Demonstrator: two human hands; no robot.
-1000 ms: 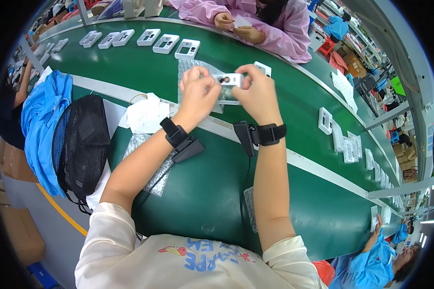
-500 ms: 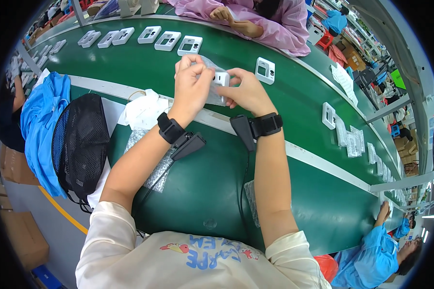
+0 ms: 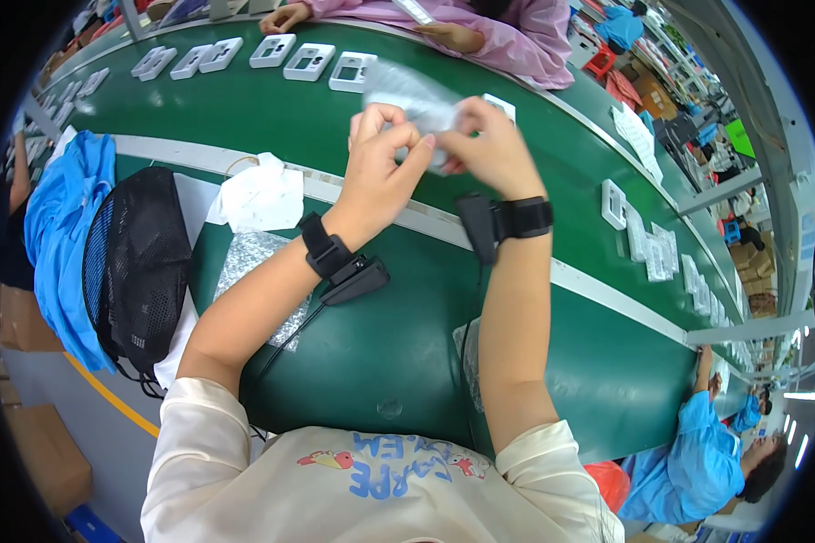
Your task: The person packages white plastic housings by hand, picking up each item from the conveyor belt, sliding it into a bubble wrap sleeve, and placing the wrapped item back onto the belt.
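A translucent plastic bag, smeared by motion, is held up between my hands over the green belt. A white shape shows through it; its details are blurred. My left hand pinches at the bag's near left side, with thumb and fingers bent together. On the bag's right side, my right hand grips with thumb and fingertips. Beyond the bag, a white device housing with a dark window lies on the belt. Another housing is partly hidden behind my right hand.
More white housings line the belt to the left. Bagged ones lie at the right. Bubble wrap, white cloth and a black mesh bag lie near my left arm. A co-worker in pink sits opposite.
The bag has swung up and away from me, and the white housing in it no longer shows clearly. The co-worker's hands have parted, one reaching left toward the row of housings.
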